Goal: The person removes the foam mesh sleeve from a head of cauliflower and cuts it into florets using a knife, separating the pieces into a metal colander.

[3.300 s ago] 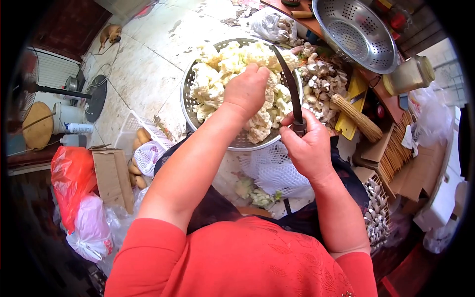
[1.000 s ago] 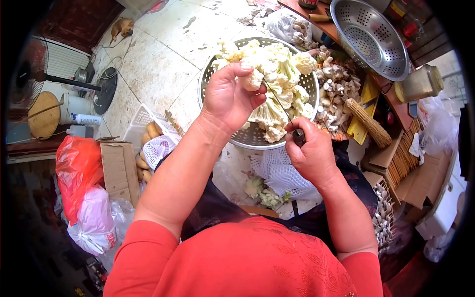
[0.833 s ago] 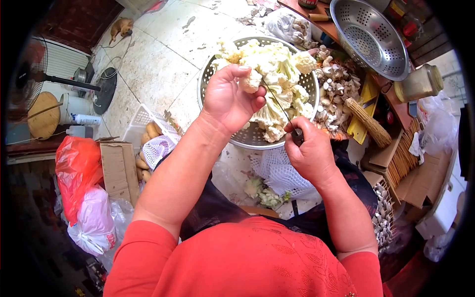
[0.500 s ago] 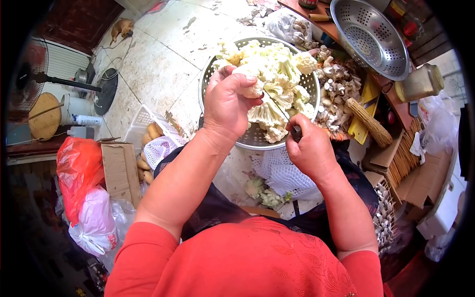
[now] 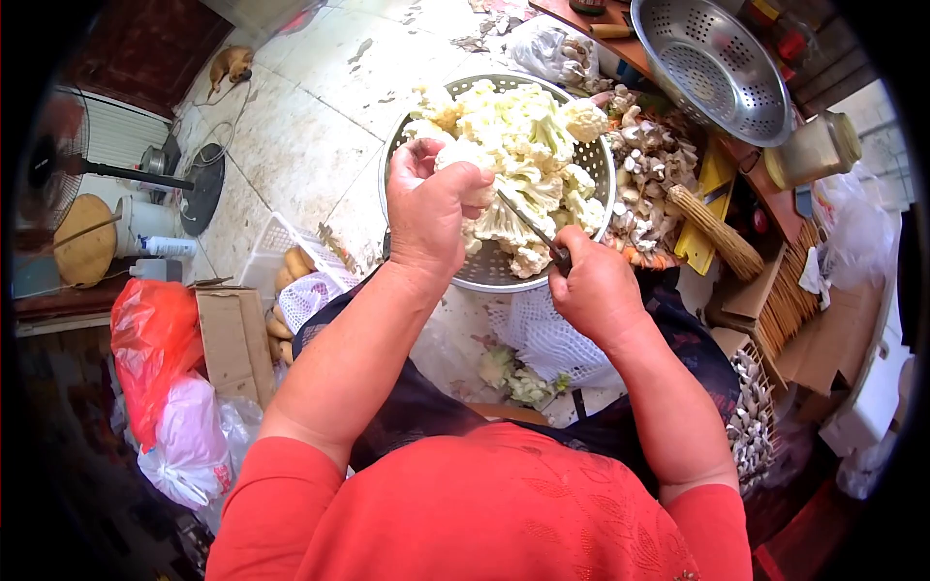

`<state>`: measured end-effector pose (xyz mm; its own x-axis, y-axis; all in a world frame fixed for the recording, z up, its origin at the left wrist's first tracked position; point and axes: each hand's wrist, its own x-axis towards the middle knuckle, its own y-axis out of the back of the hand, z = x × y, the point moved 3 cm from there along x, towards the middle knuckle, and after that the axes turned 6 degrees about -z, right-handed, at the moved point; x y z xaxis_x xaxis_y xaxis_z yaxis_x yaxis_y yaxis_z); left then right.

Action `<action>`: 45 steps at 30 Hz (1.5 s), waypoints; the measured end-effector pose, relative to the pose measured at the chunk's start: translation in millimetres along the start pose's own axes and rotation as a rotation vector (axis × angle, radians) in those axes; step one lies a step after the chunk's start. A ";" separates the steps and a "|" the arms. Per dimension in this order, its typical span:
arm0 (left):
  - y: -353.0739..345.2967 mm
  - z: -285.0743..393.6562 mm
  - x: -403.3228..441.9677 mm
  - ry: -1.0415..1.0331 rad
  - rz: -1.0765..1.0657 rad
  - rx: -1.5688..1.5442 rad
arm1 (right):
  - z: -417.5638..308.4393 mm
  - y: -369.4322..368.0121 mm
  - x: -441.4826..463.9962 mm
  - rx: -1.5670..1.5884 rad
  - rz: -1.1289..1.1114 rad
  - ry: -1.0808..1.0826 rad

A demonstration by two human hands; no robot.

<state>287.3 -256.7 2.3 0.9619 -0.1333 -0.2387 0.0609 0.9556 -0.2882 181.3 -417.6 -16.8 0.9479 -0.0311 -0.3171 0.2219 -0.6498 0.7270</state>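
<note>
A metal colander [image 5: 389, 205] full of cut cauliflower [image 5: 528, 126] stands in front of me. Over its left side, my left hand [image 5: 431, 208] is closed around a cauliflower floret [image 5: 463, 155], partly hidden by the fingers. My right hand [image 5: 596, 286] grips the dark handle of a knife [image 5: 524, 219] at the colander's near right rim. The blade points up and left across the cauliflower, its tip close to the floret in my left hand.
Mushrooms [image 5: 654, 174] are heaped right of the colander. An empty perforated metal bowl [image 5: 712, 73] tilts on the table edge at upper right. Potatoes [image 5: 291, 266] sit in a white basket [image 5: 266, 247] at left, beside a cardboard box [image 5: 235, 344]. A dog [image 5: 231, 68] lies on the floor.
My left hand has shifted slightly left and down with the floret. The knife has turned so that more of its blade shows, and my right hand has moved slightly left.
</note>
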 end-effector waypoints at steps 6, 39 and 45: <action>-1.9 -2.3 -5.4 -0.059 0.013 0.095 | 3.4 -5.9 -0.3 -0.019 -0.029 0.009; 19.6 -2.4 22.2 0.329 -0.547 -0.596 | -6.5 4.3 -15.2 0.385 0.069 0.175; 18.4 -0.9 23.2 0.311 -0.542 -0.608 | -6.1 3.1 -14.9 0.416 0.071 0.141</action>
<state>310.5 -242.4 -9.4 0.7199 -0.6795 -0.1418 0.2510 0.4453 -0.8594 169.3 -414.6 -6.2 0.9858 -0.0021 -0.1682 0.0710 -0.9011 0.4277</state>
